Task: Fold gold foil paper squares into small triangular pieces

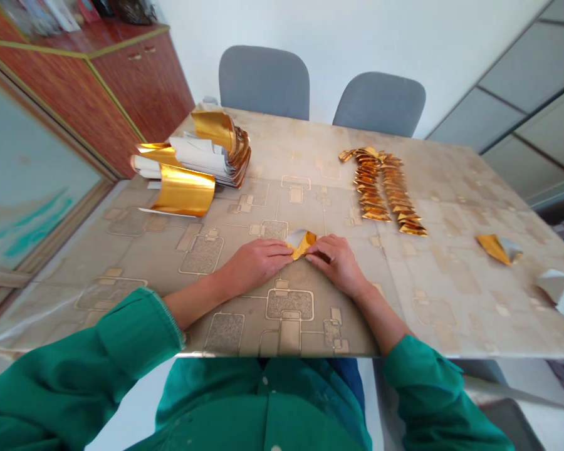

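Between my two hands, just above the tablecloth, is a small partly folded piece of gold foil paper [301,243], showing gold on one side and white on the other. My left hand [262,263] pinches its left edge, fingers stretched together over it. With thumb and fingertips, my right hand [337,262] grips the right edge. Further back to the right lie two rows of folded gold paper pieces [372,188], packed close together. On the left are stacked curling sheets of gold foil paper [186,189], white on their backs.
The table [244,322] has a patterned beige cover. A loose gold-and-white folded paper [497,248] and a pale creased paper [561,293] lie at the right. Two grey chairs [264,81] stand behind the table; a reddish wooden cabinet [141,81] is at the far left.
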Demonstrator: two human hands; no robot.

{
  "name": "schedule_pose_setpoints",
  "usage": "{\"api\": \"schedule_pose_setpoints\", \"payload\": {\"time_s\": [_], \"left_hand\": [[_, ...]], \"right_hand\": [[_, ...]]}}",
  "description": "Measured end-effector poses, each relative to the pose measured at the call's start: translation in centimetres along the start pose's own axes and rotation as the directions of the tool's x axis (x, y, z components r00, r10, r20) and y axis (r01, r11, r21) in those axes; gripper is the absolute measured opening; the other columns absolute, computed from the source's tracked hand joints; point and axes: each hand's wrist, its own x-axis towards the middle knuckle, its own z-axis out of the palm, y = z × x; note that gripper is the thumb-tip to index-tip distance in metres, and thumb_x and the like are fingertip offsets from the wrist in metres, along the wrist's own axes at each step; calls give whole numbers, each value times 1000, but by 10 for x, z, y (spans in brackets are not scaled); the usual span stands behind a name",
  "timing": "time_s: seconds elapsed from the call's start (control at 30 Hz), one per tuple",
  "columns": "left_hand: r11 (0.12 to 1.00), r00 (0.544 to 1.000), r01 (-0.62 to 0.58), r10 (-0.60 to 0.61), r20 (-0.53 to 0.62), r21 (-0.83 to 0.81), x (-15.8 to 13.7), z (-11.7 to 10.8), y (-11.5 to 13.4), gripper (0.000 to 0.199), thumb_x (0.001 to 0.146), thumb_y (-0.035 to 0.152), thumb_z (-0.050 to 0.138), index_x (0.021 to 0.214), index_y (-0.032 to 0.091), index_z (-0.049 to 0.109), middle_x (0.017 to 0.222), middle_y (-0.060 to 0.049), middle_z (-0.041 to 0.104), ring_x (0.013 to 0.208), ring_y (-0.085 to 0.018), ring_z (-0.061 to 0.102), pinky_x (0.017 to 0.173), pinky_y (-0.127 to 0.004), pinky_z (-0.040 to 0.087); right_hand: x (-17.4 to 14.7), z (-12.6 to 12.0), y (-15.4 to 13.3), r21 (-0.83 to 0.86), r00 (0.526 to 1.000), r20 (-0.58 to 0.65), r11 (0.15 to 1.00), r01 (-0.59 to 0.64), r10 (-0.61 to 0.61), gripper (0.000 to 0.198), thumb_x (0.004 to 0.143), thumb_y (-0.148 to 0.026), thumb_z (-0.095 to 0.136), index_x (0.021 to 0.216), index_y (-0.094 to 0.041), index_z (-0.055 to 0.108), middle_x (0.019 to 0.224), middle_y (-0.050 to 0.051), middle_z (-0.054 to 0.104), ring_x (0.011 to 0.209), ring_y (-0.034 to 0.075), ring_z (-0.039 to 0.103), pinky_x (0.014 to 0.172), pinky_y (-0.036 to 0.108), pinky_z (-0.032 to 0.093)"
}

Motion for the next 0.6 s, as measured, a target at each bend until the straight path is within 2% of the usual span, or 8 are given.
{"api": "schedule_pose_setpoints", "payload": {"time_s": [0.1, 0.3, 0.4, 0.5, 0.6], "left_hand": [[999, 1000, 26, -26, -8, -27, 1, 1, 2, 26, 99, 17, 49, 111, 15, 72, 114, -7, 73, 107, -19, 67, 95, -37, 56], [992, 995, 101, -101, 1, -81, 4, -2, 7, 26, 99, 17, 46, 103, 14, 72, 110, -7, 73, 104, -19, 66, 95, -36, 56], [990, 991, 128, -124, 59, -67, 6, -3, 10, 27, 98, 15, 47, 118, 14, 66, 111, -9, 71, 106, -20, 64, 96, -37, 54], [995, 989, 96, -92, 119, -23, 6, -3, 12, 38, 98, 13, 49, 134, 19, 56, 116, -9, 68, 111, -22, 61, 97, -39, 53], [998, 991, 54, -57, 118, 25, 3, -2, 13, 34, 98, 14, 50, 131, 18, 59, 119, -11, 66, 114, -24, 60, 96, -41, 52]], "right_hand": [[2, 4, -2, -2, 997, -31, 998, -67, 67, 16, 93, -30, 61, 80, -22, 65, 76, 2, 63, 77, 18, 55, 74, 32, 38], [6, 12, -6, -31, 984, -63, 985, -169, 167, 17, 86, -23, 64, 70, -21, 60, 72, 1, 61, 72, 16, 51, 72, 31, 36], [7, 13, -7, -43, 981, -70, 982, -183, 180, 16, 85, -23, 65, 70, -21, 59, 73, 1, 62, 72, 17, 51, 71, 31, 35], [7, 13, -8, -41, 979, -74, 980, -192, 189, 17, 87, -25, 65, 71, -21, 60, 74, 2, 63, 72, 18, 51, 70, 32, 35], [7, 14, -8, -45, 976, -84, 978, -205, 201, 19, 87, -27, 66, 70, -21, 59, 74, 2, 64, 72, 18, 51, 70, 32, 35]]}}
